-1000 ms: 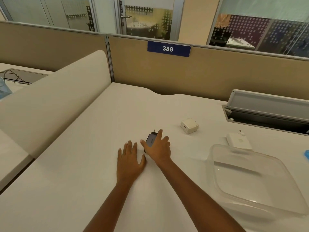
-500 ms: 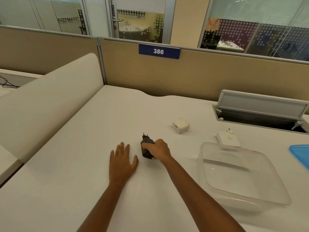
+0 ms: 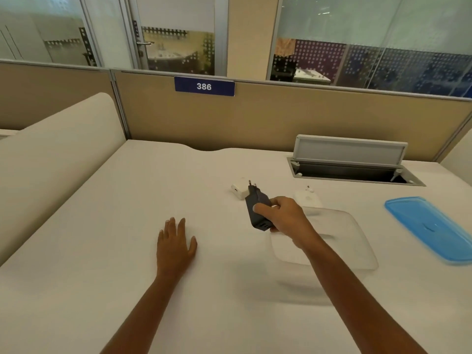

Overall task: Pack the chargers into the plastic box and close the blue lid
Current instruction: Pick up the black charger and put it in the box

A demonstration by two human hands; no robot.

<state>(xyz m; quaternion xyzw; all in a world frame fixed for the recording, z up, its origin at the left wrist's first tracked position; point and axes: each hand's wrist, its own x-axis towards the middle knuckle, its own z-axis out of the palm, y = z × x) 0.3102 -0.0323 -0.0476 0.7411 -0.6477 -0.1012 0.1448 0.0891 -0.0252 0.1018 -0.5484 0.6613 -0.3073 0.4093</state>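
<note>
My right hand (image 3: 283, 218) grips a black charger (image 3: 256, 208) and holds it above the table, prongs pointing away, just left of the clear plastic box (image 3: 355, 241). My forearm crosses over the box's near left part. A small white cube charger (image 3: 238, 189) lies on the table behind the black one. A flat white charger (image 3: 307, 198) lies at the box's far edge. The blue lid (image 3: 431, 227) lies flat to the right of the box. My left hand (image 3: 175, 245) rests flat on the table, fingers spread, holding nothing.
An open cable hatch (image 3: 355, 172) with a raised grey flap is set into the table at the back right. A beige partition with a blue "386" sign (image 3: 204, 86) runs along the back. A curved white divider (image 3: 58, 159) borders the left side.
My right hand closed on the black charger, lifted it off the table and carried it right toward the box. The view shifted right, bringing the blue lid into sight. The left hand stayed flat.
</note>
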